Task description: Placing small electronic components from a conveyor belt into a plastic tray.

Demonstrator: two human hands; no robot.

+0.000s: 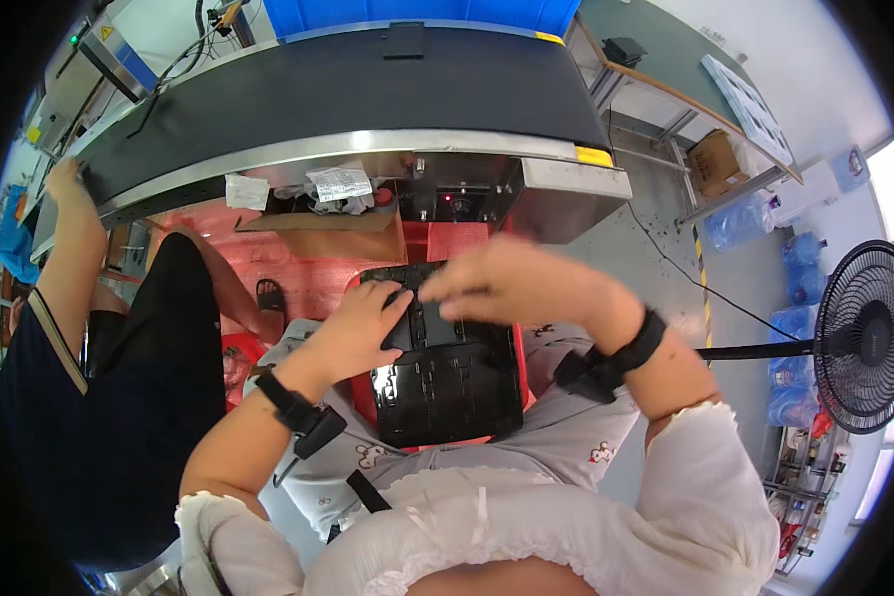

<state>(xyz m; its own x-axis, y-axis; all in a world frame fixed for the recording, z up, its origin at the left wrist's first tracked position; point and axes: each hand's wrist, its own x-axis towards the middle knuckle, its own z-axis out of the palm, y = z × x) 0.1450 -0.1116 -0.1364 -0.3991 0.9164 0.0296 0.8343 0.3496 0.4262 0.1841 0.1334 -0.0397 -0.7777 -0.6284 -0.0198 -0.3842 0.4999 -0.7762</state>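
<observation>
Several glossy black moulded plastic panels (447, 392) with raised ribs and slots lie between my thighs, on a red support whose edge (522, 370) shows around them. My left hand (361, 326) rests over their left side, fingers spread, fingertips touching the black plastic. Above the far right part of the panels hovers my right hand (526, 283), blurred by motion. Its fingers point left and look stretched and apart, with nothing visible in them. Both wrists wear black straps with small boxes.
A black conveyor belt (338, 89) runs across ahead, bearing a dark flat part (404, 42). Under its edge stands an open cardboard box (343, 238). Another person's arm (77, 233) reaches the belt at left. A black fan (869, 333) stands at right, near water bottles (793, 377).
</observation>
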